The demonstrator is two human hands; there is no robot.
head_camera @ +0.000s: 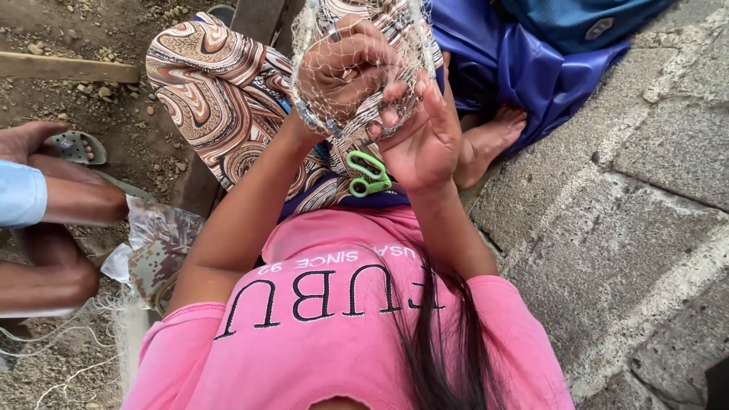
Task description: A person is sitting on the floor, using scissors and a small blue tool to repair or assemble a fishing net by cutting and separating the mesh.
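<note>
We wear a pink short-sleeved T-shirt (342, 304) with dark block lettering across the chest — and loose trousers (228, 99) in a swirling brown, cream and black pattern. Long dark hair (440, 342) hangs down; our arms and feet are bare.
</note>
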